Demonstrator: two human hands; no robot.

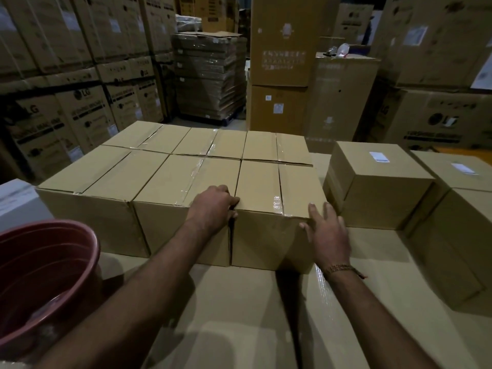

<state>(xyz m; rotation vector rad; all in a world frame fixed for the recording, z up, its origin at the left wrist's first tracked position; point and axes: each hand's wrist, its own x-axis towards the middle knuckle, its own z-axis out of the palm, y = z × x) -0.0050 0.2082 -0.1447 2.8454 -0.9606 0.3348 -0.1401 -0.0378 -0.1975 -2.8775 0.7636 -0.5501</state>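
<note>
A taped brown cardboard box [269,235] stands at the front right of a block of several like boxes, on a lower layer of cartons [239,302]. My left hand [213,206] grips its top left front corner, fingers curled into the gap beside the neighbouring box [173,209]. My right hand [327,230] lies flat against the box's right front edge with fingers spread and straight, thumb on the front face. A thread bracelet is on my right wrist.
A red plastic tub [45,275] sits at the near left. A separate box with a white label [378,182] stands just right of the block, more labelled boxes [458,235] beyond it. Tall stacks of printed cartons [80,102] and a wrapped pallet [210,75] surround the area.
</note>
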